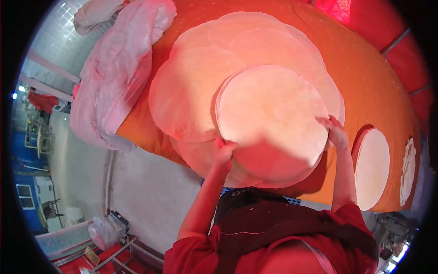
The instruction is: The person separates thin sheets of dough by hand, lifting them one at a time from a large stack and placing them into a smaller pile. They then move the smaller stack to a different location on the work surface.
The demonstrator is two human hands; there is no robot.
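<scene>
A thick stack of pale, round, thin dough-like sheets point(273, 114) lies on a broad spread of overlapping pale round sheets point(191, 91), on a table point(365, 86) covered in orange cloth. The left hand point(223, 153) pinches the stack's near-left rim, thumb on top. The right hand point(336, 131) touches its right rim; whether those fingers grip or merely rest is hard to tell. To the right stands a smaller-looking pale round stack point(373, 169); a bunched, whitish plastic sheet point(114, 77) drapes over the table's left side.
</scene>
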